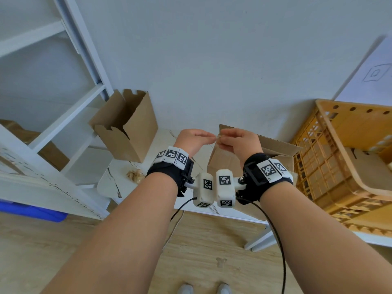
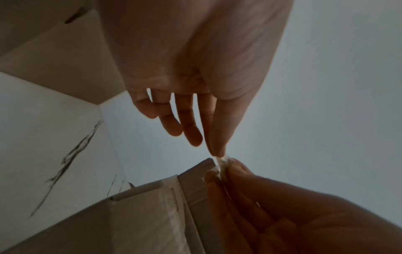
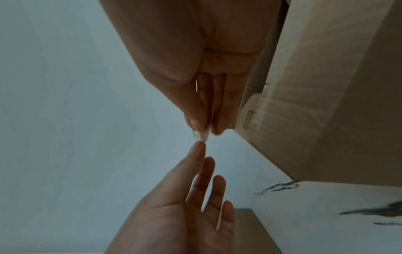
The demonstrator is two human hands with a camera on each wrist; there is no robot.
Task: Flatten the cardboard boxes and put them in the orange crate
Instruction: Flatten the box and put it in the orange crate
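My right hand (image 1: 231, 138) pinches a small crumpled piece of clear tape (image 1: 217, 137) between thumb and fingers, above the near corner of a brown cardboard box (image 1: 275, 146) on the table. The pinch shows in the right wrist view too, right hand (image 3: 206, 127) on the tape (image 3: 201, 135), with the box (image 3: 315, 103) beside it. My left hand (image 1: 203, 135) reaches in with straight fingers, and its foremost fingertip (image 3: 199, 146) touches the tape's free end. A second box (image 1: 127, 126) stands open at the left. The orange crate (image 1: 331, 115) is at the right.
A flat piece of cardboard (image 1: 364, 160) lies inside the crate. A wad of used tape (image 1: 135, 175) sits on the marble-pattern table (image 1: 114, 187). White shelving (image 1: 63, 115) rises at the left, with a blue bin (image 1: 31, 209) under it. The wall is close behind.
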